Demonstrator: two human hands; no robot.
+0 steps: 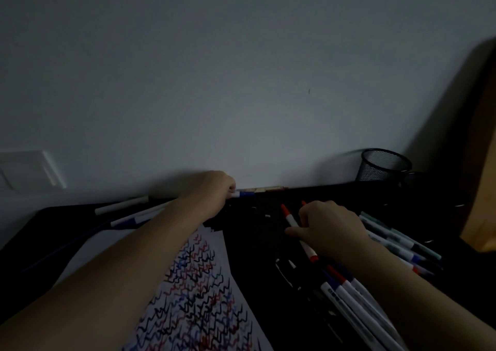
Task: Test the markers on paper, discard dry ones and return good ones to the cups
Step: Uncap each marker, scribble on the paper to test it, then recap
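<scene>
Mesh cup (384,165) upright by wall, contents unseen; hands on markers.

I see the paper (198,291) lying on the worktop (257,243) front-centre, under my left forearm, with two markers (128,211) behind it at the far left by the wall. My left hand (212,189) sits at the back edge, my right hand (327,230) right of it. The marker pile (375,270) spreads front-right; the mesh cup (383,165) stands far back right against the wall.
</scene>
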